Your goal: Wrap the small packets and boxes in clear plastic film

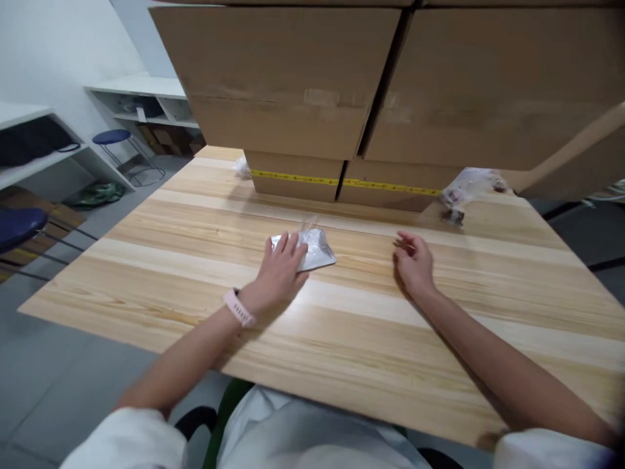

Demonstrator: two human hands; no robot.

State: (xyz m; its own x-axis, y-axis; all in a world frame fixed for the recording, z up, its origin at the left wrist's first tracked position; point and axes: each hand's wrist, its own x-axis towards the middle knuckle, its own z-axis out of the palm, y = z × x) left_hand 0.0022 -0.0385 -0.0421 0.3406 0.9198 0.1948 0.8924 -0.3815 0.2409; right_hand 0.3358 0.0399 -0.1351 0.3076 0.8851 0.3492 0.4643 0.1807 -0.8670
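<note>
A silvery plastic pouch (316, 249) with a clear, crinkled top lies flat near the middle of the wooden table. My left hand (283, 267), with a pale pink band at the wrist, rests palm down on the pouch's left part, fingers stretched and slightly apart. To the right, my right hand (414, 264) lies on its side on the tabletop, apart from the pouch. Its fingers are curled in, and a small brownish-gold bit shows at the fingertips, too small to name.
Stacked cardboard boxes (293, 78) stand along the table's (342, 339) far side, with yellow tape (295, 178) across the lower ones. A clear bag of small items (469, 189) lies by their right end, another clear bag (241, 167) by the left. Blue stools (111, 137) stand on the floor leftward.
</note>
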